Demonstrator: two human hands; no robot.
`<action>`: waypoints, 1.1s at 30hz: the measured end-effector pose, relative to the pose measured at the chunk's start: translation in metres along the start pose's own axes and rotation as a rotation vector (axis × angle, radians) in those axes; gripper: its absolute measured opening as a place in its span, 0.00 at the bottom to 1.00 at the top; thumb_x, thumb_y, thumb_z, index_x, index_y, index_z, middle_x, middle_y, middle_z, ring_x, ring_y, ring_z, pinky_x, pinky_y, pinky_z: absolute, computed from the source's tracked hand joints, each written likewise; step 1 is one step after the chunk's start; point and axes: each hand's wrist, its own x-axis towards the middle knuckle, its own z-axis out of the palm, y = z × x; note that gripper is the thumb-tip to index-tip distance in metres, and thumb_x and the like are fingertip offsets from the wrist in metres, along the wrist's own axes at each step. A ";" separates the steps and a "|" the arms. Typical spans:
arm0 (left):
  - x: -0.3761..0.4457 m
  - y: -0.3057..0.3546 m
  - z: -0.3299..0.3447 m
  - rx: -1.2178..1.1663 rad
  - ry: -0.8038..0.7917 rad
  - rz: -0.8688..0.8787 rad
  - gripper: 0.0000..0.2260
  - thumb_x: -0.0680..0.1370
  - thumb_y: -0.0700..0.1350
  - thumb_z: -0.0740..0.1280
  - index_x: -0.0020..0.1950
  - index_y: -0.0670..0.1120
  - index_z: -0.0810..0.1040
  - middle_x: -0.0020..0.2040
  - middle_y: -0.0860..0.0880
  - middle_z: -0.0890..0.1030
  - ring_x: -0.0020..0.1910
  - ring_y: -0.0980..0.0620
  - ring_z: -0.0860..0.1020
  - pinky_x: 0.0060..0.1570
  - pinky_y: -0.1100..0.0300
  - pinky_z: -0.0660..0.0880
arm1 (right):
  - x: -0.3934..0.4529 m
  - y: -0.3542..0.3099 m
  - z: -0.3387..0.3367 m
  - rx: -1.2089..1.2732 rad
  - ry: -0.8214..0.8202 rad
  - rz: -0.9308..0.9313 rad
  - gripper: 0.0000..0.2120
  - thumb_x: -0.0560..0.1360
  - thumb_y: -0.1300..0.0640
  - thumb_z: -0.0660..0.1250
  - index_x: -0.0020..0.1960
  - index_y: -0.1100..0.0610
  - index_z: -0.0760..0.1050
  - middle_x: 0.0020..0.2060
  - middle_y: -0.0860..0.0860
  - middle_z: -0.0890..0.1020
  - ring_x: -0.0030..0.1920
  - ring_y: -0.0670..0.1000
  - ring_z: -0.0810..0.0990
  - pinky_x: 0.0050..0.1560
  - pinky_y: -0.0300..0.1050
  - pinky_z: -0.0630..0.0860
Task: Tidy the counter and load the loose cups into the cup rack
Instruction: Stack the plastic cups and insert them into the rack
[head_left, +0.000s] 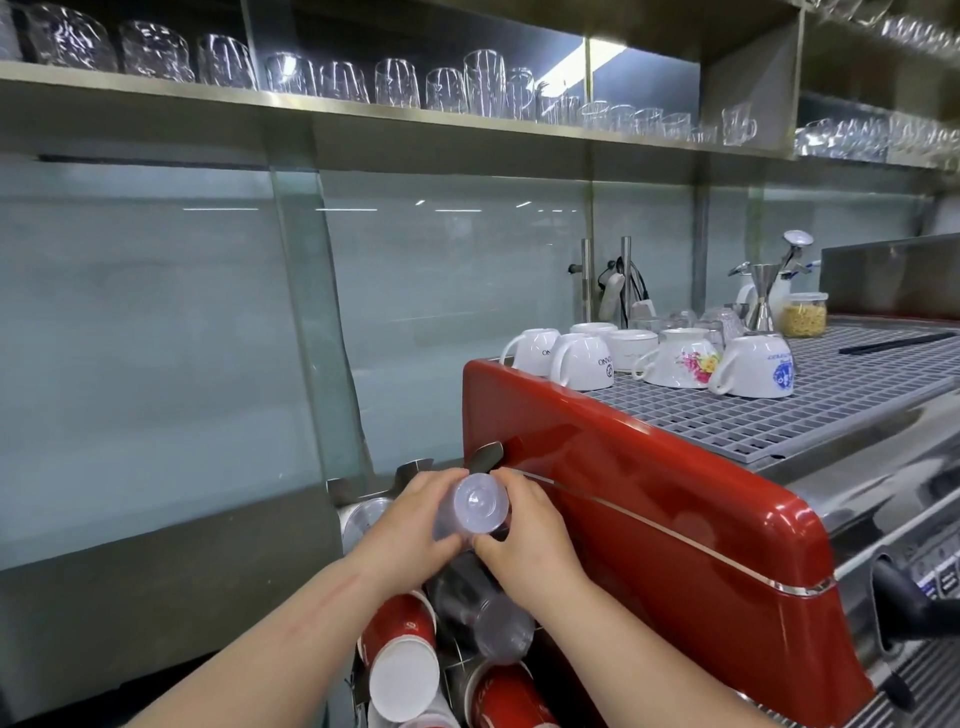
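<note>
nearest, red paper cups (399, 656) lie stacked in the cup rack (358, 491) at the left end of the red espresso machine (649, 525), with dark translucent cups (480, 608) just beside them. above these, the left hand (410, 525) and right hand (524, 540) both clasp one clear plastic cup (475, 506), its base turned toward the camera, over the rack's upper slots. farther back, white ceramic cups (584, 361) sit upside down along the left edge of the machine's top grate (831, 395). beyond, glasses (395, 83) line the steel shelf (156, 85).
</note>
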 end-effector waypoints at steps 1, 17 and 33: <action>0.001 -0.002 0.000 0.025 -0.006 -0.005 0.29 0.73 0.49 0.72 0.71 0.57 0.65 0.67 0.55 0.69 0.66 0.56 0.71 0.66 0.60 0.68 | 0.002 0.001 0.002 -0.011 -0.007 0.004 0.24 0.67 0.61 0.70 0.62 0.50 0.73 0.59 0.48 0.77 0.60 0.48 0.74 0.57 0.35 0.68; 0.016 0.001 -0.003 0.211 -0.093 -0.090 0.26 0.70 0.52 0.72 0.67 0.54 0.70 0.64 0.54 0.76 0.64 0.53 0.74 0.58 0.61 0.71 | 0.015 0.006 0.015 -0.249 -0.122 0.033 0.20 0.72 0.64 0.65 0.64 0.57 0.70 0.62 0.55 0.74 0.61 0.55 0.74 0.59 0.40 0.68; 0.004 0.021 -0.018 0.277 -0.181 -0.073 0.25 0.73 0.49 0.71 0.70 0.52 0.71 0.65 0.51 0.76 0.64 0.50 0.74 0.56 0.65 0.66 | 0.014 -0.008 0.008 -0.461 -0.276 0.101 0.30 0.72 0.62 0.66 0.72 0.60 0.61 0.65 0.59 0.70 0.65 0.60 0.72 0.65 0.48 0.70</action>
